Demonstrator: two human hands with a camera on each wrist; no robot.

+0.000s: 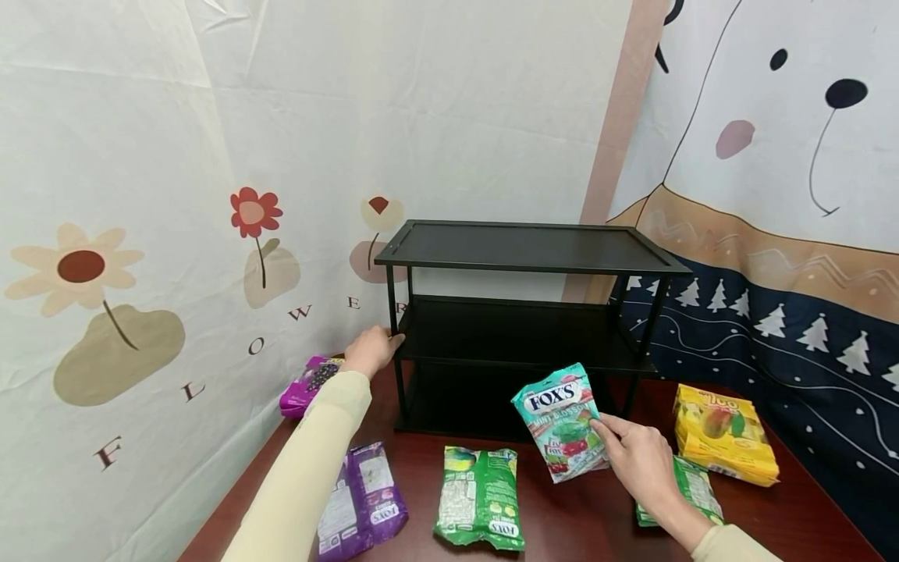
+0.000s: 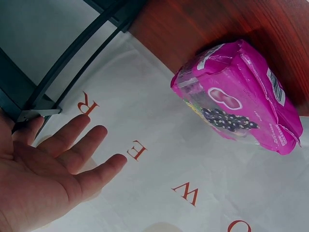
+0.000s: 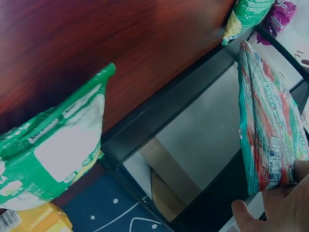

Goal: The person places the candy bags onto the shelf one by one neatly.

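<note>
My right hand (image 1: 635,460) pinches a teal Fox's candy bag (image 1: 562,421) by its right edge, holding it upright in front of the rack's lower right part. In the right wrist view the same bag (image 3: 270,130) appears nearly edge-on. My left hand (image 1: 372,351) is at the left front post of the black three-tier shelf rack (image 1: 520,246), level with the middle shelf. Its thumb lies across the post in the head view. In the left wrist view the index finger of the left hand (image 2: 53,174) reaches the shelf corner while the other fingers spread out.
On the dark red table, a green candy bag (image 1: 481,499) and a purple one (image 1: 365,499) lie in front. At right are another green bag (image 1: 695,488) and a yellow pack (image 1: 723,433). A magenta pack (image 1: 309,386) sits left of the rack. Printed cloth (image 1: 456,117) hangs behind.
</note>
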